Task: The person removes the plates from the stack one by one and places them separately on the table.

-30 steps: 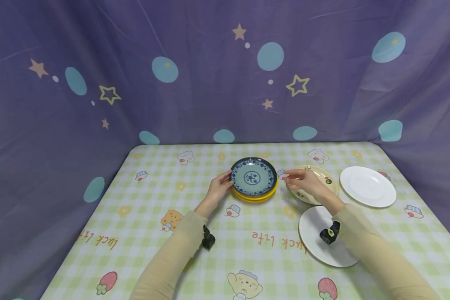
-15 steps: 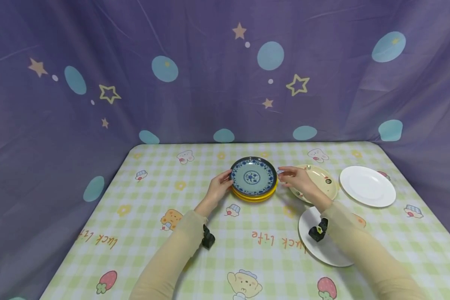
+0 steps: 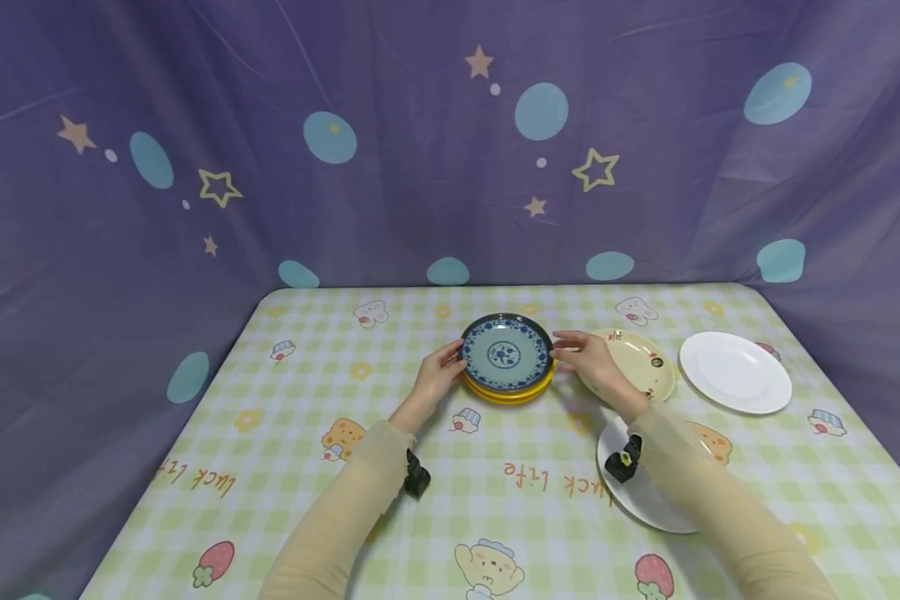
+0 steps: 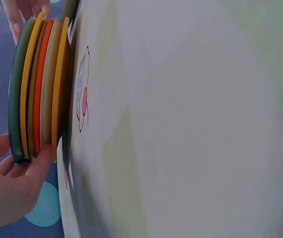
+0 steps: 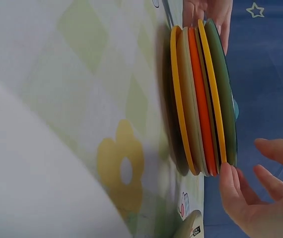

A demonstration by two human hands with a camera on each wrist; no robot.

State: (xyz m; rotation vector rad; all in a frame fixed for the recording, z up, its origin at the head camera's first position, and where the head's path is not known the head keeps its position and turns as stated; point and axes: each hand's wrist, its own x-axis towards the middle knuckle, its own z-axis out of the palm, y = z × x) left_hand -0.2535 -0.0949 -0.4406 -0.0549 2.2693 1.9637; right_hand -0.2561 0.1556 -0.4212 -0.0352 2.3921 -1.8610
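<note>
A stack of several plates stands mid-table, topped by a blue-patterned plate (image 3: 506, 354) with a dark rim. Beneath it the wrist views show yellow, orange and cream plate edges, such as the orange plate (image 4: 41, 94) and the lowest yellow plate (image 5: 177, 89). My left hand (image 3: 437, 377) touches the stack's left side, fingers along the edges and thumb by the top rim. On the opposite side my right hand (image 3: 591, 362) has its fingertips at the edges, its thumb raised apart from the plates in the right wrist view.
Right of the stack lies a cream plate (image 3: 645, 367) with small printed pictures, partly behind my right hand. A white plate (image 3: 735, 372) sits farther right. Another white plate (image 3: 630, 492) lies nearer, partly under my right forearm. A purple curtain (image 3: 390, 225) hangs behind the table.
My right hand has moved left from over the cream plate to the stack's right edge. The left hand and the plates look unmoved.
</note>
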